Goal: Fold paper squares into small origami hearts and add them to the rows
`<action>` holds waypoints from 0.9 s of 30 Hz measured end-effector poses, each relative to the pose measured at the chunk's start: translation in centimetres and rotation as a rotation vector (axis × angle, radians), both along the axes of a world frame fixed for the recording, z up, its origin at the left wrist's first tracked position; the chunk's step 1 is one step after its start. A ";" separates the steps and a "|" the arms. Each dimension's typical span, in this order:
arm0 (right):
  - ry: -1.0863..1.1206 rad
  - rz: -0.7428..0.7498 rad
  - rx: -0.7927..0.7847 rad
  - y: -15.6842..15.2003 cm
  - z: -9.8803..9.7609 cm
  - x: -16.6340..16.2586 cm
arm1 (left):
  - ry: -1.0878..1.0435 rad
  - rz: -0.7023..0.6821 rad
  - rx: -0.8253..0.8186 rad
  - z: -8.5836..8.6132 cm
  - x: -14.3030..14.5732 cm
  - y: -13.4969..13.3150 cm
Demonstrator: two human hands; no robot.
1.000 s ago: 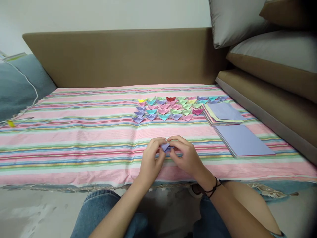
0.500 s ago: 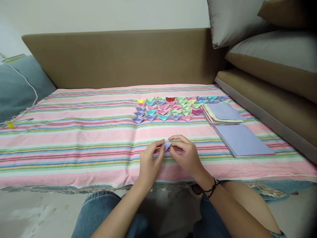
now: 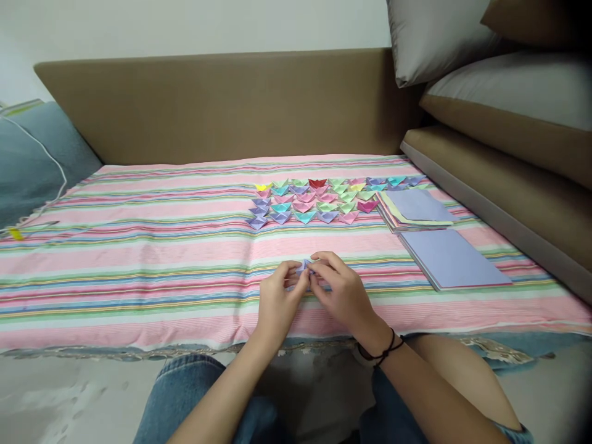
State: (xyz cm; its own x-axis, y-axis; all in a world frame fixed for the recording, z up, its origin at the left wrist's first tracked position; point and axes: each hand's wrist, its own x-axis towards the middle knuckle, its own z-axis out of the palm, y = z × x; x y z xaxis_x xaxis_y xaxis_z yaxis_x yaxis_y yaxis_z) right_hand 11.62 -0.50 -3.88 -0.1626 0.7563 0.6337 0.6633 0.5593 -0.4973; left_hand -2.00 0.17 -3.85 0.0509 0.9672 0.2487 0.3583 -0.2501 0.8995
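A small folded lavender paper (image 3: 303,266) is held up between both hands, just above the striped cloth (image 3: 185,250). My left hand (image 3: 280,296) pinches its left side between thumb and fingers. From the right, my right hand (image 3: 340,290) grips the other side with its thumb and fingertips. The fingers cover part of the paper, so its exact folded shape is partly hidden. Beyond the hands lie several rows of small folded paper boats (image 3: 305,206) in purple, pink, green, blue, yellow and red.
Right of the boats lies a stack of mixed coloured paper sheets (image 3: 420,206), with a lavender-topped stack (image 3: 456,259) nearer me. Brown-grey cushions (image 3: 504,148) are piled at the right. A brown backrest (image 3: 222,111) stands behind; a white cable (image 3: 50,157) runs along the left.
Both hands have drawn closer together, the right moving left. The lavender paper has shifted slightly left and up, and now shows a raised fold where it was a flat triangle.
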 end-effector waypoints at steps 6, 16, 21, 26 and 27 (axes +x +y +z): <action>0.203 -0.016 -0.053 0.2 0.2 0.4 | -0.277 -0.095 -0.079 -0.3 -0.1 0.4; 0.260 0.056 -0.152 0.4 -0.2 0.4 | -0.167 -0.054 -0.048 -0.5 0.3 0.0; 0.208 0.034 -0.121 0.3 -0.4 0.1 | -0.163 -0.027 -0.082 -0.4 0.5 -0.1; 0.071 0.069 -0.100 0.3 -0.2 0.1 | -0.150 -0.002 -0.095 -0.4 0.5 -0.2; 0.033 0.074 -0.102 0.3 -0.2 0.1 | -0.138 0.001 -0.096 -0.5 0.5 -0.2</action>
